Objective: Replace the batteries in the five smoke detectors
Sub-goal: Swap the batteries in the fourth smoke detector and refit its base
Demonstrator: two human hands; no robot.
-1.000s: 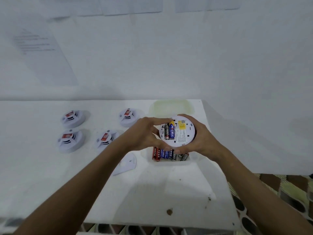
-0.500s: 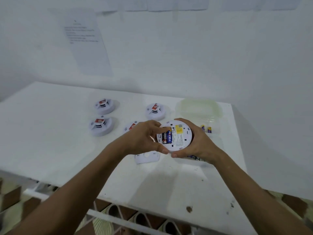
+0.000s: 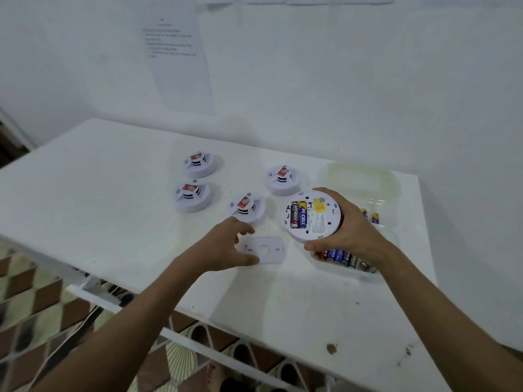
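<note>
My right hand (image 3: 352, 230) grips a white round smoke detector (image 3: 319, 222) above the table, its back facing up. Two AA batteries (image 3: 298, 215) sit side by side in its compartment. My left hand (image 3: 223, 247) is down at the left end of the white cover plate (image 3: 267, 250), which lies flat on the table; the thumb is at its near edge and the fingers at its far corner. Several other smoke detectors stand face up: two at the left (image 3: 199, 164) (image 3: 191, 195), one in the middle (image 3: 246, 207) and one further back (image 3: 283, 178).
A clear plastic container (image 3: 393, 241) under my right hand holds several batteries (image 3: 343, 258). Two loose batteries (image 3: 370, 216) lie behind it, and its lid (image 3: 359, 179) is near the wall. The white table (image 3: 113, 193) ends close in front; tiled floor shows below.
My left hand has left the detector and dropped to the cover plate on the table. My right hand now holds the detector alone. The camera has swung to the left.
</note>
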